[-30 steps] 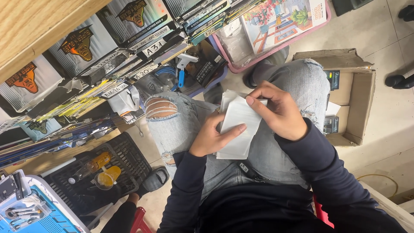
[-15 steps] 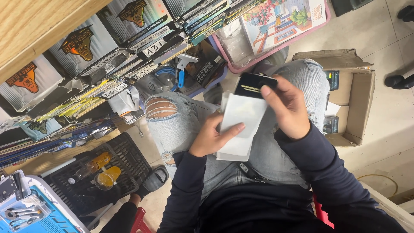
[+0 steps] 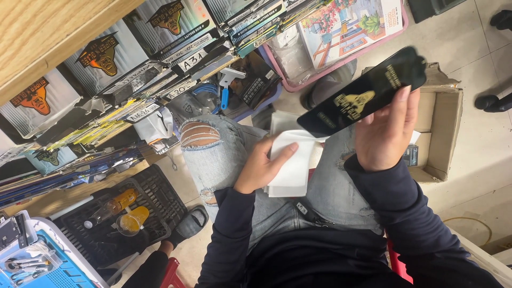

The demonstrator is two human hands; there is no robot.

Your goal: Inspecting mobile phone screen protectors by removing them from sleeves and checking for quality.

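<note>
Over torn jeans, right hand (image 3: 385, 134) grips a glossy black sheet (image 3: 362, 92) with gold print; left hand (image 3: 262, 169) pinches white sleeves (image 3: 290, 165).

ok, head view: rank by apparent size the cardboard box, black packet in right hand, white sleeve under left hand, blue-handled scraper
1. cardboard box
2. black packet, though it is raised nearer the camera, so unsure
3. white sleeve
4. blue-handled scraper

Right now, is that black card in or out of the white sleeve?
Out. The right hand holds the black card up, clear of the white sleeve, which the left hand presses on the lap.
</note>
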